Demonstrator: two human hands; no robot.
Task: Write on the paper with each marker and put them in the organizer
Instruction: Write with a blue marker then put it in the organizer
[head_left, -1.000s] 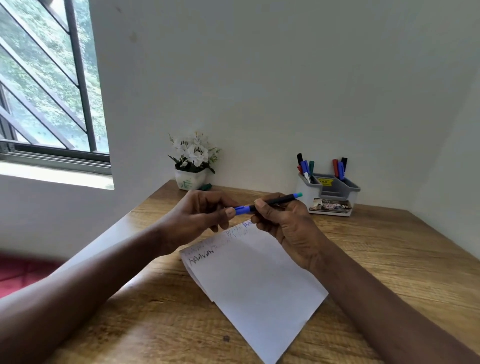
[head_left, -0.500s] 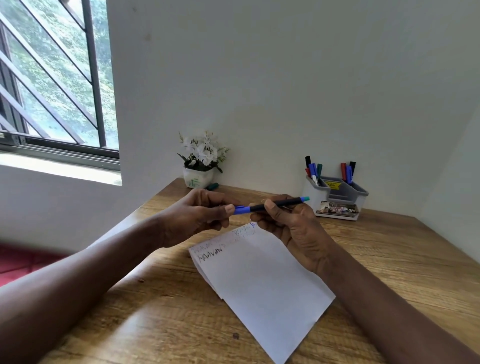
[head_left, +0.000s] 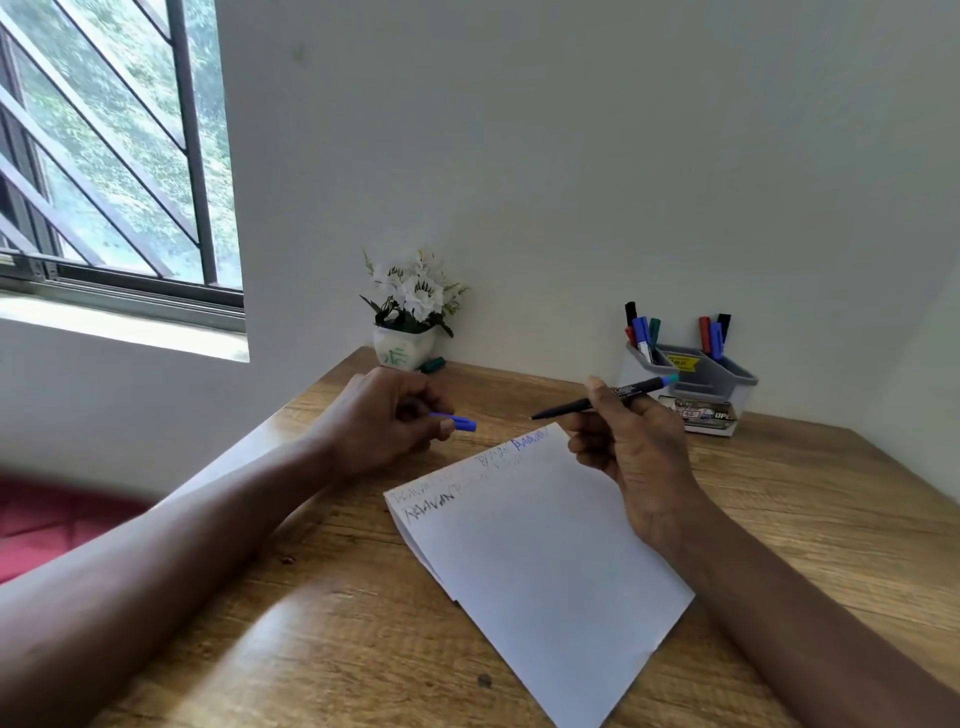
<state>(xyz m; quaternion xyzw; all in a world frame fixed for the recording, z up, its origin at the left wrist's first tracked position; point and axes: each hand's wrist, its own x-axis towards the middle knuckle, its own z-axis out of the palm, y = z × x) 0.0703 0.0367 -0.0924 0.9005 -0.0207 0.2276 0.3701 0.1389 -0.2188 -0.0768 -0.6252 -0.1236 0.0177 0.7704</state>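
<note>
Just then, the marker (head_left: 602, 401) was held tight in the right grip (head_left: 634, 452), at one o'clock from the paper (head_left: 545, 551). Its blue cap (head_left: 461, 422) was pinched in the left grip (head_left: 384, 421) at eleven o'clock.

Our left forearm (head_left: 171, 551) enters from the lower left and extends up and to the right. The left hand (head_left: 387, 421) presents its back to the camera, fingers curled, with the thumb and forefinger pinching a blue cap (head_left: 461, 422). Our right forearm (head_left: 810, 618) enters from the lower right and extends up and to the left. The right hand (head_left: 631, 447) also shows its back, fingers curled, and grips a marker (head_left: 597, 401) near the fingertips. The two hands are held apart and do not touch. Both arms are bare.
</note>
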